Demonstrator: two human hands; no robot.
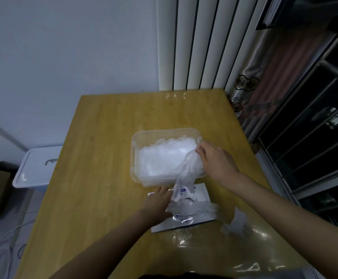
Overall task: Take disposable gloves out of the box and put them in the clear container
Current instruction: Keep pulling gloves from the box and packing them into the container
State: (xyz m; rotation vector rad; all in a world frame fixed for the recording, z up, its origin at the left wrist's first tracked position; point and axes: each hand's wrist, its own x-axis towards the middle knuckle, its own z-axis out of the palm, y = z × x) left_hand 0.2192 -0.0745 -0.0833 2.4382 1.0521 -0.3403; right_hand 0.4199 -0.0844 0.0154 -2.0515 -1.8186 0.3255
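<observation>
Glove of thin translucent plastic [184,170] hangs pinched in the right hand [216,160] over the clear rectangular container [164,131]; below that grip, the left hand [157,201] presses flat on a white box [201,190].

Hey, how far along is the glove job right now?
Well under way. Done: a pile of gloves lies in the clear container. In hand: the right hand pinches one glove over the container's right rim while the left hand presses on the box. Left: dropping that glove in, plus loose gloves lying right of the box; what remains inside the box cannot be seen.
</observation>
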